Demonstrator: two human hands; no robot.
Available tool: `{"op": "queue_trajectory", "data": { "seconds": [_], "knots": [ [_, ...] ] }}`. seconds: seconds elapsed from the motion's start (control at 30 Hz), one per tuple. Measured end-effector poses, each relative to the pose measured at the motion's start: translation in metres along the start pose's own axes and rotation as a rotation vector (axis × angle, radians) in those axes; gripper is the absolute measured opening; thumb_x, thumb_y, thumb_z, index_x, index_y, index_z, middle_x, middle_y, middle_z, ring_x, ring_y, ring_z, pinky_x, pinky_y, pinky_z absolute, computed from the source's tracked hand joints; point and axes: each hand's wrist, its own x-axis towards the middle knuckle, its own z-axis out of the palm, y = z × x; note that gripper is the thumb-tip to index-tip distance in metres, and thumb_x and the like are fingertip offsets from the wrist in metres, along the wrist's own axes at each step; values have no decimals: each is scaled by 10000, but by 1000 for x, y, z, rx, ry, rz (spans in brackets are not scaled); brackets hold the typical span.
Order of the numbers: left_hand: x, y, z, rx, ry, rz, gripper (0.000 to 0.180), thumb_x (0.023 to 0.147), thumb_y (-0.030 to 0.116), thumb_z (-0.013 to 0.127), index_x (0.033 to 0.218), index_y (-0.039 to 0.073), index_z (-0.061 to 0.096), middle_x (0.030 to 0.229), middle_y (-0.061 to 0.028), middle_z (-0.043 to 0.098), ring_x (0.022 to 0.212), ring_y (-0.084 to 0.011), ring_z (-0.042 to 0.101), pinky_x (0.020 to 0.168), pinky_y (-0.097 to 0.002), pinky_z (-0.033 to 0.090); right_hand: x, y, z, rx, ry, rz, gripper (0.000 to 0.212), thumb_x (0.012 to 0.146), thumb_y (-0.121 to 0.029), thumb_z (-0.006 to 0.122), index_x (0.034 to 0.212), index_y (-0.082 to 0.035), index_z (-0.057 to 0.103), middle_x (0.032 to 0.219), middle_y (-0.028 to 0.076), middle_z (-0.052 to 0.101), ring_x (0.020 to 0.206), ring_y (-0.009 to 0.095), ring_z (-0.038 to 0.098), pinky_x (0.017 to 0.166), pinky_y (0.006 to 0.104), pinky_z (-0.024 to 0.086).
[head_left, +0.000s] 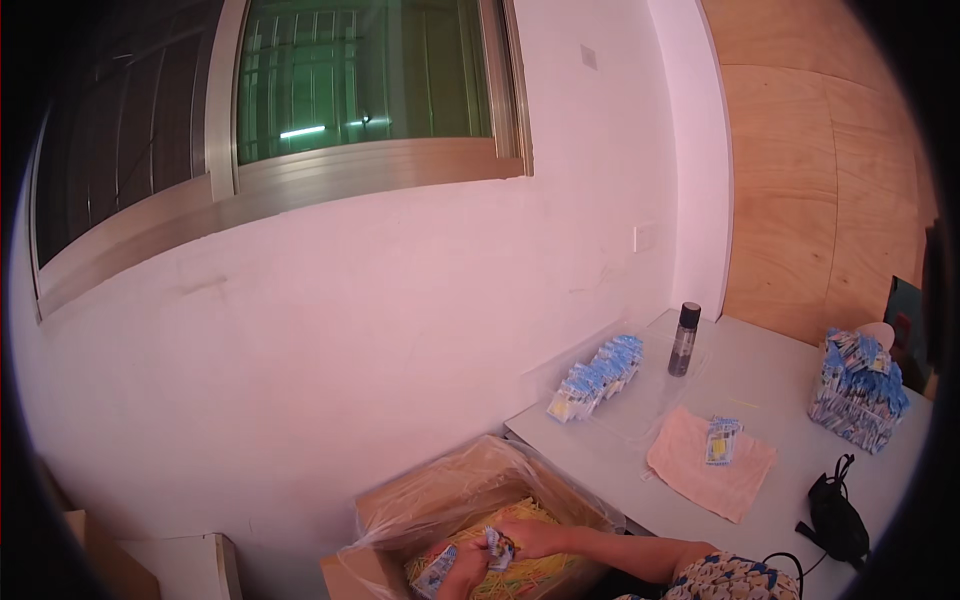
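Observation:
Both of my hands are over a cardboard box [400, 497] lined with clear plastic film. Thin yellow strips [535, 512], with some green and red ones, lie inside it. My left hand [466, 572] is closed round small blue-and-white packets [436, 568], which stick out on its left side. My right hand [532, 538] pinches another small packet [499, 545], right beside the left hand's fingers. The fingertips are partly hidden, so how many packets each hand holds cannot be made out.
A grey table [600, 470] stands right of the box. On it are a clear tray with a row of packets [600, 378], a dark bottle [684, 340], a pink cloth [690, 465] bearing packets [721, 442], a heaped packet basket [860, 395] and a black pouch [838, 518].

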Motion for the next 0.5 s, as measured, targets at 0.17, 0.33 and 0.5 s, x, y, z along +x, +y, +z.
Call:
{"op": "queue_trajectory", "data": {
  "seconds": [0.17, 0.33, 0.5],
  "knots": [
    [0, 11, 20, 598, -64, -55, 193, 812, 41, 655, 998, -9, 671, 881, -33, 675, 786, -83, 597, 702, -242, 486, -8, 15, -17, 303, 44, 281, 291, 825, -307, 612, 934, -48, 538, 880, 135, 598, 784, 295, 610, 666, 387, 483],
    [-3, 2, 24, 626, -138, 52, 186, 821, 84, 675, 999, 30, 685, 872, -6, 672, 785, -57, 579, 704, -231, 477, -7, 15, 16, -125, 122, 279, 308, 883, -415, 520, 914, -116, 587, 708, 128, 593, 686, 320, 596, 598, 376, 458],
    [-10, 24, 40, 519, -180, 45, 191, 824, 75, 671, 1008, 23, 678, 863, -12, 667, 794, -70, 583, 730, -238, 477, 1, 6, 8, 49, 222, 207, 323, 863, -376, 561, 745, -76, 556, 670, 142, 540, 595, 317, 543, 554, 378, 430]
  ]
}}
